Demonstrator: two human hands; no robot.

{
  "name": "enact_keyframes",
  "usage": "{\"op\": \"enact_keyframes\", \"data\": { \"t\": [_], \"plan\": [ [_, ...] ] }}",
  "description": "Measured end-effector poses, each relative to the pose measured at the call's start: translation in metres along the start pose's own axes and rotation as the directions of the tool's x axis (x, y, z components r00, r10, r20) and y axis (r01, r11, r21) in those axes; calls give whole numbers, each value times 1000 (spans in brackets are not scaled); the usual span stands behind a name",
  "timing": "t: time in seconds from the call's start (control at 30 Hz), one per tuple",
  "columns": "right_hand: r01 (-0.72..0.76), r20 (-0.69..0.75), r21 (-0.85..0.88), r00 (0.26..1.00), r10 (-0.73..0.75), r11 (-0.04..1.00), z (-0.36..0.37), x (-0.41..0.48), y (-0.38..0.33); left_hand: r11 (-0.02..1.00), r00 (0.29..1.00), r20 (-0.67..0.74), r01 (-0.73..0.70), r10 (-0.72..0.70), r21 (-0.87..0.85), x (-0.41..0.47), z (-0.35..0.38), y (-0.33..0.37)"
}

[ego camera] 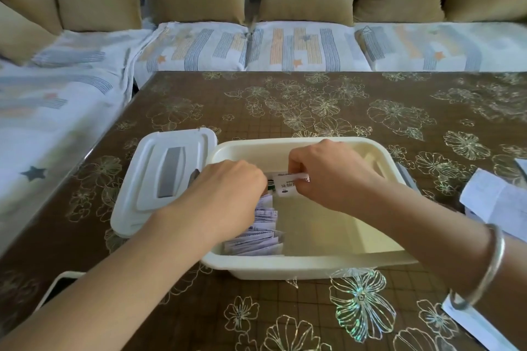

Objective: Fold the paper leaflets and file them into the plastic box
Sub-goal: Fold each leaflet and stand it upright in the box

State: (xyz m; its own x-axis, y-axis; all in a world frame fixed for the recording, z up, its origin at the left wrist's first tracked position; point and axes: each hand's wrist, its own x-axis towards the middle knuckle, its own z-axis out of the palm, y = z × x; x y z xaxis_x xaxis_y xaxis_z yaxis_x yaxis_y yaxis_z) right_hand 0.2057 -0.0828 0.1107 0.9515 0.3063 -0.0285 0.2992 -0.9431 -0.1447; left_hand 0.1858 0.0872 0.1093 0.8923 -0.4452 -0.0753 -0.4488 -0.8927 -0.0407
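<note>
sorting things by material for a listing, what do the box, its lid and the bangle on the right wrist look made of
Box: cream plastic, smooth, slightly glossy, moulded rounded rim. Lid: white plastic, probably the same kind, with a matte grey inset. Bangle: silvery polished metal, judging by its bright highlights; which metal is unclear.

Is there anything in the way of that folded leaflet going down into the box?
Nothing visible. The lid lies off to the left, the plastic box is open, and the folded leaflet, pinched by the right hand, is over its inside, next to the filed leaflets.
</note>
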Motion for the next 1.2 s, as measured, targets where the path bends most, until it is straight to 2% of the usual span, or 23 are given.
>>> {"op": "enact_keyframes", "data": {
  "t": [0.1, 0.27, 0.43, 0.73, 0.93, 1.2],
  "plan": [
    [-14, -26, -13, 1000, 14, 1000, 1, 0, 0, 999, 998, 53, 27, -29, 36, 0, -5, 8],
    [-4, -41, -12, 999, 4, 1000, 4, 1, -1, 998, 997, 53, 56, -57, 19, 2, -6, 9],
    [26, -55, -52, 998, -29, 998, 6, 5, -3, 999, 998, 50, 26, -27, 29, 5, 0, 8],
    [91, -73, -230, 991, -111, 969, 11, 11, -21, 999, 998, 57, 9, -11, 36, 11, 9, 4],
    [66, -88, -279, 992, -94, 958, 7, 4, -23, 999, 997, 81, 17, -20, 34, 12, 8, 3],
    [72, -22, -286, 996, -82, 955, 11, 4, -22, 998, 990, 130, 62, -60, -14, 15, -1, 7]
  ]
}}
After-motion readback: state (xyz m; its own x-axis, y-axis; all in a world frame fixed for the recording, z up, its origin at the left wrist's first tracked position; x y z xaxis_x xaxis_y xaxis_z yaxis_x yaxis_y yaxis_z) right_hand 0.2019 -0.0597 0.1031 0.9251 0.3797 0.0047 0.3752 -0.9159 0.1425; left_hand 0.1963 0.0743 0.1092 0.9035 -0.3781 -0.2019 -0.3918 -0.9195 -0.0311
